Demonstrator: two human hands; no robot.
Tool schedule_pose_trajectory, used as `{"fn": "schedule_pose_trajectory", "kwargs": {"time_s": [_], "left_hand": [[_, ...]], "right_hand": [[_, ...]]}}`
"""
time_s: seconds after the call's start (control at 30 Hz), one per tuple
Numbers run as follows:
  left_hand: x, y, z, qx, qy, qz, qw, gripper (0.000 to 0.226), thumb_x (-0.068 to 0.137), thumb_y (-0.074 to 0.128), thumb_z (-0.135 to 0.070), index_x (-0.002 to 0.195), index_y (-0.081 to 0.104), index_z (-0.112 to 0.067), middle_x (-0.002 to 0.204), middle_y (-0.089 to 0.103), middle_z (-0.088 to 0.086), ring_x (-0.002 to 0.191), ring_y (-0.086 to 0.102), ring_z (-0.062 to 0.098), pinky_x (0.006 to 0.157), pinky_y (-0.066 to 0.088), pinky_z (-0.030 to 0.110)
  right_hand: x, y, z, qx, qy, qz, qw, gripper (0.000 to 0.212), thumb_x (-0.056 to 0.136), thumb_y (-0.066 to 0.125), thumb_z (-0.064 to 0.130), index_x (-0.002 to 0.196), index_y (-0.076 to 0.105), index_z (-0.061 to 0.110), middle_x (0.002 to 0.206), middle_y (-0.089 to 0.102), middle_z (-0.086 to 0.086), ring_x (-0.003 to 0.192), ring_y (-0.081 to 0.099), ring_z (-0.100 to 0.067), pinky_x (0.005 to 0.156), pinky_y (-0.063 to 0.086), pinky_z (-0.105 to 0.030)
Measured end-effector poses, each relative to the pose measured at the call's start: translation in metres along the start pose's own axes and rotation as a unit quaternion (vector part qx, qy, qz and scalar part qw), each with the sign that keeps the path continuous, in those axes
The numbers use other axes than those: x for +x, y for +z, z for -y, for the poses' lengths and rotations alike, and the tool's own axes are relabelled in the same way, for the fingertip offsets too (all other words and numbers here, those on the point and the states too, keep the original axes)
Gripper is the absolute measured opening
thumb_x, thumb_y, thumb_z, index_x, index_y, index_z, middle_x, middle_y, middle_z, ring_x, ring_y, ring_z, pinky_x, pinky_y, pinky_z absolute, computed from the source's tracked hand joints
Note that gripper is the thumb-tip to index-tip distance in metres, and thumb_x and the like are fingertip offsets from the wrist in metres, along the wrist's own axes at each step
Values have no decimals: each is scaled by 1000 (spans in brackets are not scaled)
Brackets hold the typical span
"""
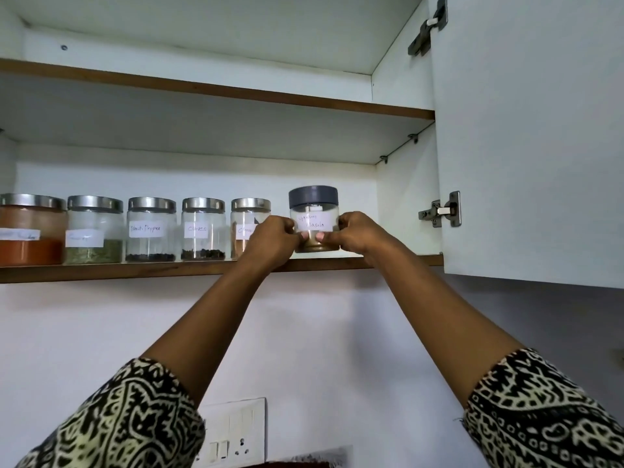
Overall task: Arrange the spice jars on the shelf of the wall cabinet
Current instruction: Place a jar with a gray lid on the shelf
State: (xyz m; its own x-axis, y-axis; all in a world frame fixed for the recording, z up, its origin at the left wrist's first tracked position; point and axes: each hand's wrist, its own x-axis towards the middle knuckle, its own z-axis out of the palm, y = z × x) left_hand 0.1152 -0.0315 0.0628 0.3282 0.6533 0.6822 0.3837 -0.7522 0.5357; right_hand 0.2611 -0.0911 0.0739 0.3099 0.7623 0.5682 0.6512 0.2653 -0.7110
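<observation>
While it is held at the right end of the row on the lower shelf (135, 270), the masala jar (314, 214) is gripped from both sides. The left hand (270, 239) is curled round its left side and the right hand (361, 236) round its right side, with both thumbs pressed on the front glass under the label. The jar is kept upright, its grey lid on and brown powder seen at its bottom. Whether its base rests on the shelf cannot be told.

To the left, five steel-lidded jars are lined up along the near edge. A red jar (32, 229) is at the far left, then a green jar (94, 229), the pepper jar (151, 229) and the cloves jar (203, 229). The fifth jar (248, 221) is just beside the masala jar and partly hidden by the left hand.

The door (523, 146) is swung open at the right, with a hinge (442, 209) on it. A switch plate (233, 430) is fixed to the wall below.
</observation>
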Motion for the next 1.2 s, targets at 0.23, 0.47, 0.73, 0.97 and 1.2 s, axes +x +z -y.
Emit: {"fn": "schedule_pose_trajectory", "kwargs": {"time_s": [0.23, 0.47, 0.73, 0.97, 1.2], "left_hand": [[21, 7, 13, 56, -51, -1, 997, 22, 82, 69, -28, 80, 65, -7, 72, 59, 6, 88, 65, 32, 65, 39, 27], [44, 15, 29, 95, -67, -11, 993, 30, 81, 69, -35, 89, 64, -6, 87, 67, 9, 87, 64, 28, 69, 44, 30], [60, 25, 34, 178, -58, -15, 982, 41, 82, 67, -40, 109, 61, -9, 103, 66, 10, 96, 62, 26, 80, 49, 34], [53, 30, 29, 234, -60, -66, 968, 36, 87, 63, -35, 110, 62, -8, 107, 66, 12, 99, 62, 28, 75, 45, 33], [43, 31, 24, 235, -72, -80, 966, 33, 87, 62, -27, 113, 60, -7, 111, 65, 13, 103, 61, 28, 75, 43, 30]], "right_hand": [[23, 10, -3, 6, 66, 58, 996, 19, 76, 76, 11, 85, 60, 10, 92, 64, -6, 93, 57, -19, 93, 49, -36], [45, 16, -13, 36, 76, 72, 994, 19, 76, 76, 7, 75, 57, 13, 94, 63, -4, 99, 59, -19, 94, 52, -37], [68, 21, -28, 37, 83, 76, 993, 17, 77, 75, 11, 79, 58, 13, 103, 64, -6, 92, 63, -15, 76, 54, -21], [71, 26, -29, 31, 100, 91, 990, 36, 82, 72, 17, 113, 61, 5, 116, 64, -8, 96, 56, -11, 61, 47, -10], [67, 26, -26, -6, 107, 95, 990, 40, 80, 74, 21, 114, 60, 4, 114, 62, -9, 94, 56, -13, 85, 50, -23]]}}
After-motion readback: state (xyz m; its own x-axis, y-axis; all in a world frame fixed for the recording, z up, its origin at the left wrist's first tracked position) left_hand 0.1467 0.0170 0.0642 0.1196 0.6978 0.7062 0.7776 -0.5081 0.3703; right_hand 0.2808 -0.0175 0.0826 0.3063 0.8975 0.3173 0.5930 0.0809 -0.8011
